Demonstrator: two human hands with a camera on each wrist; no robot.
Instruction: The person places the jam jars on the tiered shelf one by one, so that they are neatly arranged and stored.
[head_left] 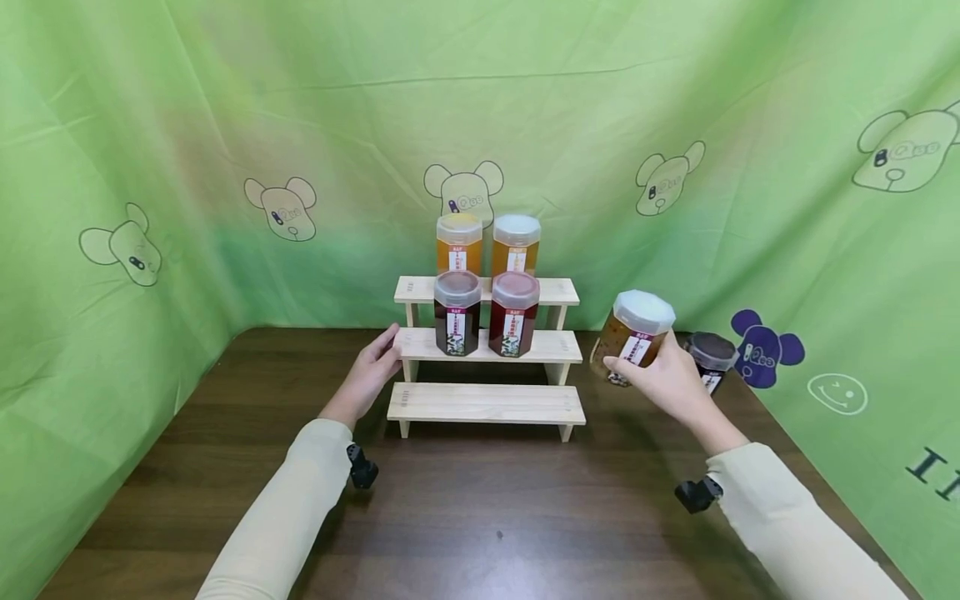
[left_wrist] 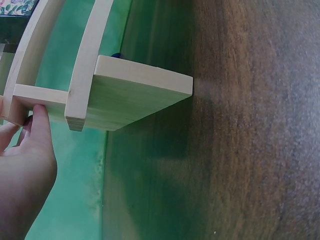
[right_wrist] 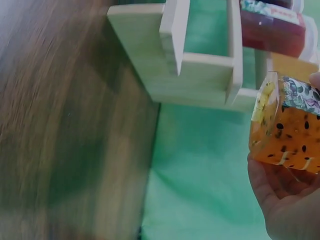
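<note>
My right hand [head_left: 670, 379] grips a hexagonal jar of orange-brown jam with dark seeds [right_wrist: 295, 131], white lid uppermost. It is tilted and held in the air, right of a three-step wooden stand [head_left: 486, 402]. At the middle step's left end, my left hand [head_left: 369, 379] holds the board, a digit pressed beneath its edge in the left wrist view. A dark purple jar [head_left: 455, 321] and a red jar [head_left: 514, 321] stand on that step. Two orange-yellow jars, one left [head_left: 459, 242] and one right [head_left: 516, 242], stand on the top step, their lower parts partly hidden.
Another dark jar [head_left: 711, 357] stands on the brown table [head_left: 480, 517] beyond my right hand, partly covered by it. A green curtain [head_left: 345, 108] with cartoon mouse heads hangs behind the table and along both sides. The stand's lowest step bears nothing.
</note>
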